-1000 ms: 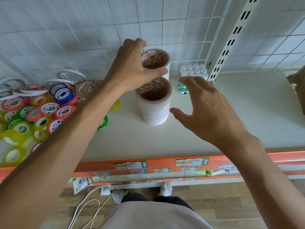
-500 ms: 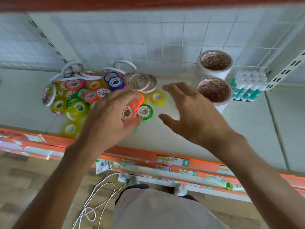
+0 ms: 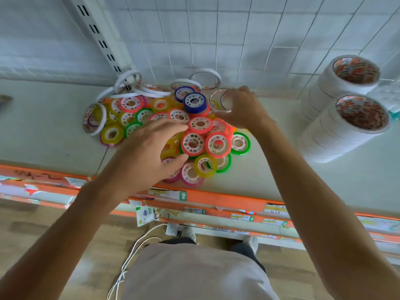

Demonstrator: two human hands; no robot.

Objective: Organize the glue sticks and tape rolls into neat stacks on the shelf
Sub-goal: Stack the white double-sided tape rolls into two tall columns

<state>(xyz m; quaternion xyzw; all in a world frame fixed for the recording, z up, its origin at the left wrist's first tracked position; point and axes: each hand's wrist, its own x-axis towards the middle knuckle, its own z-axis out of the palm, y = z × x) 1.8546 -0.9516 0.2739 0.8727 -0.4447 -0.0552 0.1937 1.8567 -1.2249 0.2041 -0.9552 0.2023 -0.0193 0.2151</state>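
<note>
A loose heap of small coloured tape rolls (image 3: 192, 144) lies on the white shelf (image 3: 281, 172), with a blue roll (image 3: 194, 102) on top at the back. My left hand (image 3: 147, 152) hovers over the heap's front left, fingers spread, fingertips touching a red roll (image 3: 200, 124). Behind the heap, my right hand (image 3: 244, 109) curls its fingers and thumb round thin white tape rings (image 3: 219, 100). Two neat stacks of wide white tape (image 3: 337, 135) stand at the right. Glue sticks (image 3: 390, 100) show only as a blur at the right edge.
More thin white rings (image 3: 129, 87) lie scattered at the back left against the tiled wall. A slotted upright post (image 3: 101, 40) rises behind them. The shelf's orange front edge (image 3: 216, 199) carries price labels. A white cable (image 3: 134, 252) trails on the floor.
The view swung left from the wide tape stacks to the coloured heap. My left hand left the stacks and came over the heap; my right hand reached back onto the thin white rings.
</note>
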